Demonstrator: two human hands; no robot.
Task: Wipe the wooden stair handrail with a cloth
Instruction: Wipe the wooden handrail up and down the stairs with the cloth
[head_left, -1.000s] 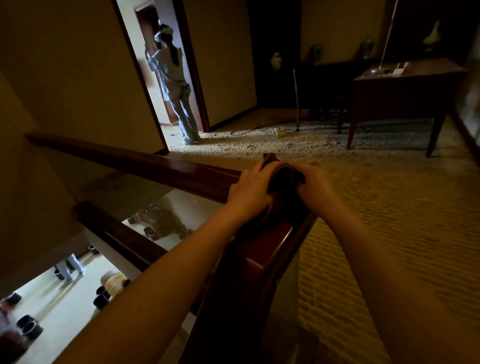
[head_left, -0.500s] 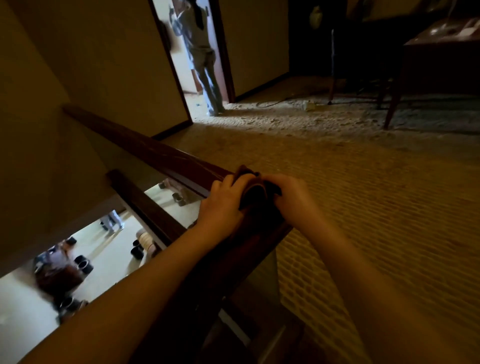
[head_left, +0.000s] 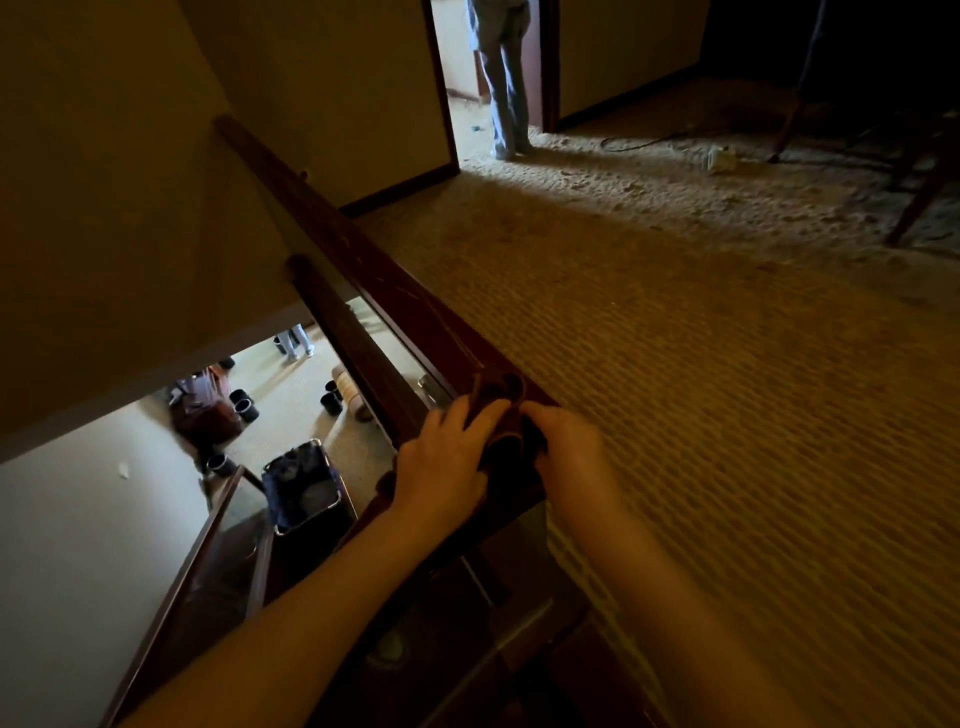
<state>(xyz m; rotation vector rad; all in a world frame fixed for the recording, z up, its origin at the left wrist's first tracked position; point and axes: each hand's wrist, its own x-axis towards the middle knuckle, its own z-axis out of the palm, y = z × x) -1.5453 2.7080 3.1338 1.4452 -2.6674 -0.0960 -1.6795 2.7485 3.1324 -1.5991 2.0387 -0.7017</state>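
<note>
A dark wooden handrail (head_left: 374, 270) runs from the upper left wall down toward me along the edge of the stairwell. A dark brown cloth (head_left: 501, 410) lies bunched on top of the rail. My left hand (head_left: 447, 462) grips the cloth and rail from the left side, fingers curled over the top. My right hand (head_left: 566, 447) grips the cloth from the right side, its fingertips tucked into the folds. The two hands nearly touch over the rail.
Tan carpet (head_left: 727, 415) covers the landing to the right. A person (head_left: 501, 78) stands in a lit doorway ahead. Dark table legs (head_left: 919, 197) stand at the far right. Below left, the stairwell opens onto a lower floor with a blue bin (head_left: 301, 486) and black cups.
My view has tilted down and toward the stairwell. Both hands with the cloth have slid back along the rail toward me, still gripping it.
</note>
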